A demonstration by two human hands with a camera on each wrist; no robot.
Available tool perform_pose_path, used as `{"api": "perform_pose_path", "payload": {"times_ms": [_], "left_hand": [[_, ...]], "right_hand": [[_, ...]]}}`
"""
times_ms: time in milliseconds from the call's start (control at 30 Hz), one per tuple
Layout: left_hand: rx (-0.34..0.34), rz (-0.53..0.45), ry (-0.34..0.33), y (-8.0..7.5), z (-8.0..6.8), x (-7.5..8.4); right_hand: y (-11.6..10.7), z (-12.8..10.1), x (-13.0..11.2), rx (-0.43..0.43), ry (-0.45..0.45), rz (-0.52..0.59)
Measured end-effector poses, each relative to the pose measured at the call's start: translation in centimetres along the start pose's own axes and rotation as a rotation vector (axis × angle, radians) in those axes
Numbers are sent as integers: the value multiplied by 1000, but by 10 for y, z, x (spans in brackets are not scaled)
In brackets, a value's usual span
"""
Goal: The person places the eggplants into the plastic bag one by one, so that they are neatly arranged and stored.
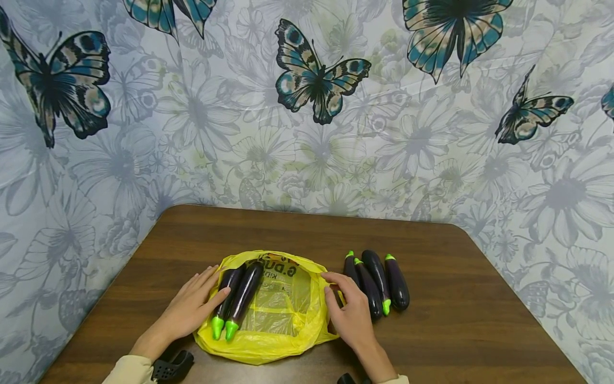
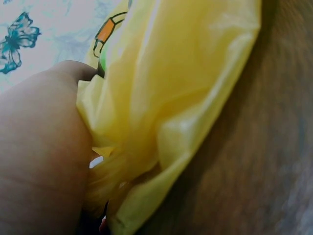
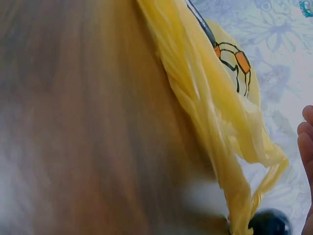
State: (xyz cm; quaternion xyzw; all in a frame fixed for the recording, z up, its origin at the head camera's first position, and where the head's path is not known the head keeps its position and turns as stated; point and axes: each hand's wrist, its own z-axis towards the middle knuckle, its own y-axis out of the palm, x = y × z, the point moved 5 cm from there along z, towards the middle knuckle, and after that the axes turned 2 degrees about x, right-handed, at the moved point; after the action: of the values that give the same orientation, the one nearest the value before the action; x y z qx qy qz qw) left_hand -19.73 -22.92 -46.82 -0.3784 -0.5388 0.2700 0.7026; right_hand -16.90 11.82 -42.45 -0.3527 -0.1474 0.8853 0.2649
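Observation:
A yellow plastic bag (image 1: 261, 352) lies on the table with its mouth spread wide. Inside, along its left side, two dark eggplants (image 1: 248, 293) rest side by side, green stems toward the person. My left hand (image 1: 192, 304) lies at the bag's left rim, fingers extended and thumb reaching over the nearer eggplant. At the right rim is my right hand (image 1: 354, 314), its fingers loosely bent with nothing gripped. The left wrist view shows the bag's side (image 2: 181, 88) against the hand (image 2: 41, 147). In the right wrist view, the fingers (image 3: 306, 142) stand apart from the bag (image 3: 195, 83).
Several more eggplants (image 1: 397, 282) lie in a loose group on the table, just right of the bag and beside the right hand. The brown wooden table (image 1: 460, 320) ends at a wall cloth (image 1: 326, 154) printed with butterflies and flowers.

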Motion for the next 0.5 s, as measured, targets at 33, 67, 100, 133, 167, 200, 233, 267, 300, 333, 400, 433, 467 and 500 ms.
{"api": "perform_pose_path", "payload": {"times_ms": [33, 67, 100, 133, 167, 200, 233, 267, 300, 333, 400, 433, 467, 500], "left_hand": [[-1, 2, 0, 0, 0, 0], [-1, 4, 0, 0, 0, 0], [-1, 6, -1, 0, 1, 0], [-1, 7, -1, 1, 1, -1], [-1, 8, -1, 1, 1, -1], [-1, 8, -1, 1, 1, -1], [-1, 9, 0, 1, 1, -1], [-1, 8, 0, 1, 1, -2], [-1, 8, 0, 1, 1, -2], [-2, 8, 1, 2, 1, -2], [-3, 8, 0, 2, 1, -2], [-4, 9, -1, 1, 1, -2], [-4, 9, 2, 1, 1, -1], [-4, 8, 3, 1, 1, 0]], "right_hand": [[-1, 0, 1, 2, 6, -4], [-2, 0, 2, 4, 14, -6], [-4, 0, 2, 8, 19, -7], [-5, 1, 3, 10, 25, -7], [-6, 1, 3, 15, 23, -9], [-7, 1, 4, 21, 20, -11], [-8, 1, 4, 28, 15, -13], [-9, 1, 4, 35, 9, -15], [-10, 2, 5, 38, 12, -15], [-10, 1, 6, 39, 18, -13], [-12, 1, 8, 42, 27, -20], [-13, 1, 9, 44, 33, -23], [-14, 1, 10, 43, 38, -25], [-15, 1, 12, 45, 40, -26]]}}
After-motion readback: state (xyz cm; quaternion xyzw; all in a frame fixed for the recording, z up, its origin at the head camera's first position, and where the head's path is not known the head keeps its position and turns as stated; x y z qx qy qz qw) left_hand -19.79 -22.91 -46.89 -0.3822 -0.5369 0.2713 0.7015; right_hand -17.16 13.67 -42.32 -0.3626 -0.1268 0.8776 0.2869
